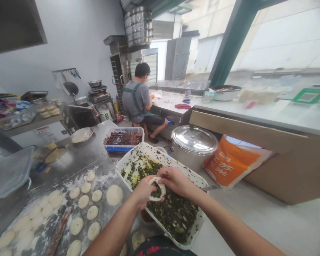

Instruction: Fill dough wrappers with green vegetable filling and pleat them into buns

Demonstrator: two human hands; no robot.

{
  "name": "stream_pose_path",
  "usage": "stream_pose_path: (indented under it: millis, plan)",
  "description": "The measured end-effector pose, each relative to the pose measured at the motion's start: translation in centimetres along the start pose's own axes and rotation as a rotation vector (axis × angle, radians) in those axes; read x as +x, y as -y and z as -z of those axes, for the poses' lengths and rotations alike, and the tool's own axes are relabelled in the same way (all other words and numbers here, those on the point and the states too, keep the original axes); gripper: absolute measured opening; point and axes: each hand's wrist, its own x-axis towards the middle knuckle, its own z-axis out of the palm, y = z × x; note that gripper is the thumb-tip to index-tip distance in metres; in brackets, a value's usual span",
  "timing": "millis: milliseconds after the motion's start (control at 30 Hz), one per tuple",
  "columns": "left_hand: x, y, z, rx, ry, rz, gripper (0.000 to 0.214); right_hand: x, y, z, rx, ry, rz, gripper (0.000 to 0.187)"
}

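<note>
A round dough wrapper (162,195) with dark green filling (156,188) in its middle rests in my left hand (143,192), whose fingers curl round it from below. My right hand (176,180) pinches the wrapper's far edge with thumb and fingers. Both hands are above a white tub (128,153) of chopped greens (176,213). To the left, small dough pieces (92,212) and a larger flat dough round (114,195) lie on the floured metal table (101,167). A rolling pin (59,229) lies among them.
Behind the tub stands a container of dark red filling (124,138). A lidded steel pot (194,139) and an orange sack (229,161) stand beyond it at right. A co-worker (137,94) sits at the back counter. Flattened dough rounds (29,222) lie at the far left.
</note>
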Motion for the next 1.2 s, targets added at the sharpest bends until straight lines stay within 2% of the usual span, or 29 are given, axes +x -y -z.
stream_pose_path:
  millis: [100,200,400,500,600,700,867,1067,1200]
  plan:
    - [-0.5,-0.1,0.2,-0.322,0.082,-0.082,0.04,-0.3,-0.6,-0.3,0.236,-0.059,-0.06,0.015]
    - [-0.8,0.5,-0.2,-0.405,0.039,-0.191,0.046,-0.6,-0.9,-0.7,0.356,-0.048,-0.093,0.022]
    - [-0.1,1.6,-1.0,-0.251,-0.19,-0.168,0.054,-1.1,-0.4,-1.1,-0.064,-0.132,0.019,0.012]
    - [-0.2,1.5,-1.2,-0.232,-0.221,-0.139,0.054,-1.5,0.1,-1.0,-0.263,-0.112,0.011,0.011]
    - [-0.6,1.2,-1.4,-0.166,-0.192,-0.127,0.047,-1.8,0.7,-0.7,-0.372,-0.046,0.033,0.013]
    - [-0.9,1.1,-1.6,-0.011,-0.116,-0.118,0.036,-2.0,1.3,-0.3,-0.367,0.026,0.045,0.014]
    - [-1.0,1.2,-1.6,0.166,-0.077,-0.116,0.035,-2.0,1.6,0.0,-0.248,0.022,-0.08,0.023]
    - [-1.4,0.9,-1.3,0.273,-0.005,-0.067,0.027,-2.0,2.1,0.1,-0.3,0.033,-0.034,0.008]
    - [-1.0,0.8,-0.9,0.361,0.034,-0.058,0.028,-1.5,2.0,-0.1,-0.307,0.065,-0.077,0.02]
